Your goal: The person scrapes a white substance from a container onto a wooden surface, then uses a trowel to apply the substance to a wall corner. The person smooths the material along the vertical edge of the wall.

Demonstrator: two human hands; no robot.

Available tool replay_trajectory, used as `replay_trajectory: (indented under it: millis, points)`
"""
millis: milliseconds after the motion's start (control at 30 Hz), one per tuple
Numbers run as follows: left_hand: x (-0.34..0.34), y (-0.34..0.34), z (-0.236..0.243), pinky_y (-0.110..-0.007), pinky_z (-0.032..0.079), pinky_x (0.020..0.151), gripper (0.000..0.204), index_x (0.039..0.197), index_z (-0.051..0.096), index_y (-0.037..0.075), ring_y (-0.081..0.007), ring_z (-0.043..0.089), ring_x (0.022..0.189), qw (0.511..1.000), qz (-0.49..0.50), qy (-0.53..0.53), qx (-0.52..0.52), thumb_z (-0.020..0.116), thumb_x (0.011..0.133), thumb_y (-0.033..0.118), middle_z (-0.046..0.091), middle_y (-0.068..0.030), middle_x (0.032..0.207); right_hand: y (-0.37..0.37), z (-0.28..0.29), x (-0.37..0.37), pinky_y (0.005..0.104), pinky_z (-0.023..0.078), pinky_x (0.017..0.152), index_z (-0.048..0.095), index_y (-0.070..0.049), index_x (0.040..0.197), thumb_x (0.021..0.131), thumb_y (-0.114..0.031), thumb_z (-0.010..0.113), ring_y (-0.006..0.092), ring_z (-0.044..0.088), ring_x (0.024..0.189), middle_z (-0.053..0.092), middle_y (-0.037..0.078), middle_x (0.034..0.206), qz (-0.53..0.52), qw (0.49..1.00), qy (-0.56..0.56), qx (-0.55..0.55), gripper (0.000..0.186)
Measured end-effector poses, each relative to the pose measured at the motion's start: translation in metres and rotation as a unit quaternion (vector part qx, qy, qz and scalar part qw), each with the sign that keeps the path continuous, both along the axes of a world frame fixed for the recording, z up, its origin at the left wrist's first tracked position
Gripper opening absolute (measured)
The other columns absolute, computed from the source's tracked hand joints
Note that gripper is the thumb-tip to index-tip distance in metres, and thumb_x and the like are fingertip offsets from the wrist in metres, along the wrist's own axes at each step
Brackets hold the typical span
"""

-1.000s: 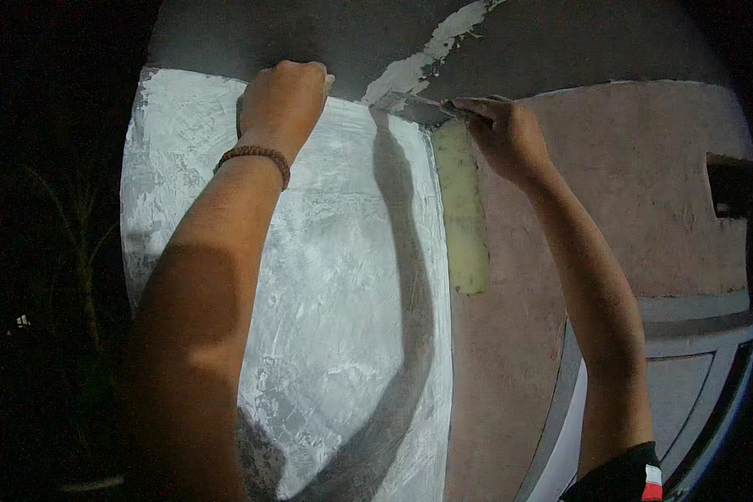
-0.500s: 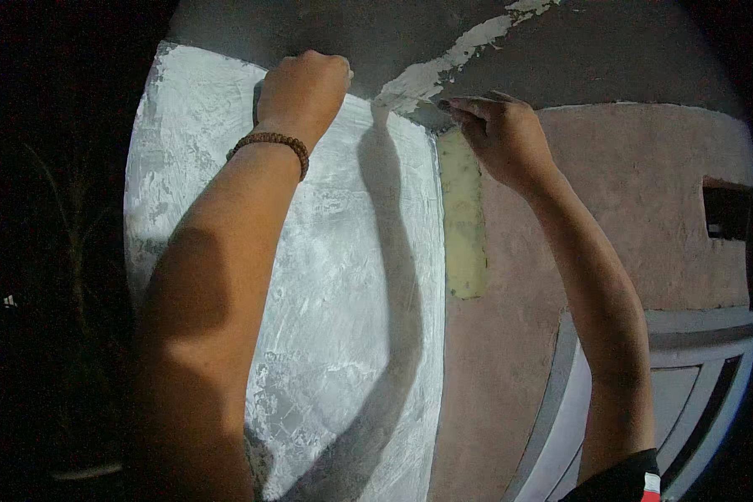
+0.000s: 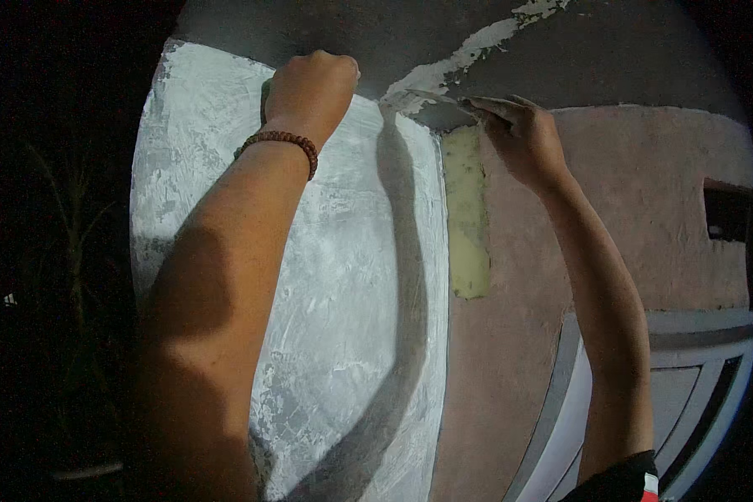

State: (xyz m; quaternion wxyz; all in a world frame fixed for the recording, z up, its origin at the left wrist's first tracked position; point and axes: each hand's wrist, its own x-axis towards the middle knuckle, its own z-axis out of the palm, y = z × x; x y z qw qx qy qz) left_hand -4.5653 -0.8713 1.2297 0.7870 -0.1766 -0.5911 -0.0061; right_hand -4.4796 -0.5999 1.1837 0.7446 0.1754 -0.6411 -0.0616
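Observation:
My left hand (image 3: 314, 90) is raised in a closed fist against the top of the white-coated wall (image 3: 335, 276). A dark edge shows beside the fist, but what the fingers hold is hidden. Fingers closed, my right hand (image 3: 523, 142) pinches a thin, flat putty knife (image 3: 445, 99). Its blade points left and lies at the inner corner, by the lower end of a rough pale filler strip (image 3: 468, 52) that runs across the grey ceiling (image 3: 611, 63). A beaded bracelet (image 3: 289, 140) circles my left wrist.
Right of the corner stands a pinkish-brown wall (image 3: 519, 251) with a yellowish patch (image 3: 468, 226). A dark recessed opening (image 3: 725, 211) sits farther right. Below it is a pale-framed door or window (image 3: 678, 402). Darkness with faint plant stems (image 3: 75, 243) lies left.
My right hand has shifted right and slightly down with the putty knife, and more of its blade shows. My left fist has moved a little right. The whole view has drifted slightly.

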Motion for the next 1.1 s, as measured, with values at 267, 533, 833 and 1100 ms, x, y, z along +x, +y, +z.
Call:
replay_trajectory:
  millis: [267,533,833,1100]
  points:
    - [-0.002,-0.001,-0.001,-0.046,0.060,0.081,0.030,0.097,0.074,0.007,-0.0341,0.074,0.089,1.000,-0.023,-0.016,0.008,0.057,0.102,0.031,0.075,-0.0163,0.090,-0.012,-0.004,0.005,0.0425,0.056,0.081,0.073,-0.011,0.121,0.096,-0.014,0.062,0.0331,0.070,0.094,0.072,0.017,0.107,-0.073,0.997,0.009,0.007,0.027]
    - [0.002,-0.003,-0.001,-0.046,0.061,0.081,0.031,0.099,0.074,0.007,-0.0350,0.074,0.089,1.000,-0.013,-0.006,-0.006,0.056,0.102,0.032,0.074,-0.0177,0.092,-0.051,-0.001,0.025,0.0425,0.059,0.077,0.073,-0.009,0.120,0.097,-0.014,0.059,0.0322,0.071,0.088,0.073,0.016,0.104,-0.215,0.976,-0.010,0.025,0.027]
    - [0.011,-0.003,-0.005,-0.048,0.060,0.084,0.029,0.102,0.075,0.008,-0.0358,0.073,0.095,0.999,-0.021,-0.041,-0.002,0.055,0.102,0.030,0.074,-0.0177,0.100,-0.111,-0.001,0.026,0.0425,0.062,0.077,0.071,-0.003,0.102,0.091,-0.007,0.064,0.0323,0.074,0.090,0.071,0.019,0.103,-0.349,0.936,-0.042,0.034,0.014]
    - [0.017,-0.002,-0.008,-0.047,0.060,0.086,0.018,0.099,0.078,0.010,-0.0337,0.073,0.102,0.998,-0.027,-0.048,-0.006,0.061,0.094,0.009,0.075,-0.0156,0.107,-0.135,0.002,0.031,0.0427,0.063,0.077,0.069,0.000,0.099,0.090,-0.006,0.064,0.0328,0.074,0.092,0.070,0.020,0.100,-0.412,0.908,-0.055,0.044,0.012]
